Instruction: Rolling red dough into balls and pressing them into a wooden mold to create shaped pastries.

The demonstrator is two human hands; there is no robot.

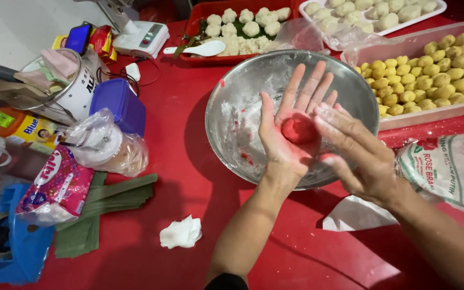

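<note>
A piece of red dough [298, 129] lies flat in the upturned palm of my left hand [290, 124], whose fingers are spread. My right hand [356, 151], dusted with white flour, presses its fingers on the dough's right edge. Both hands hover over a large steel bowl [232, 102] smeared with flour and red specks.
A clear tray of yellow balls [430, 70] sits to the right, and a red tray of white balls [243, 27] with a white spoon at the back. A flour bag [452, 172], folded green leaves [108, 204], a white lump [181, 232], a blue tub [118, 104] and packets lie around.
</note>
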